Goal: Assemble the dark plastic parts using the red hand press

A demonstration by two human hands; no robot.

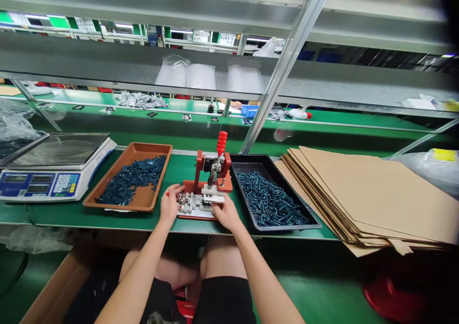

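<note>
A small red toggle press with a red-handled lever stands on the green bench in front of me. My left hand rests at the left side of its metal base plate, fingers curled against the fixture. My right hand sits at the plate's front right corner, fingers bent and pressed to it. What either hand holds, if anything, is too small to see. A brown tray of small dark parts lies to the left, a black tray of dark parts to the right.
A digital weighing scale stands at the far left. A stack of flat cardboard sheets lies at the right. A slanted metal post rises behind the press. Plastic bags sit on the shelf above. My knees are under the bench.
</note>
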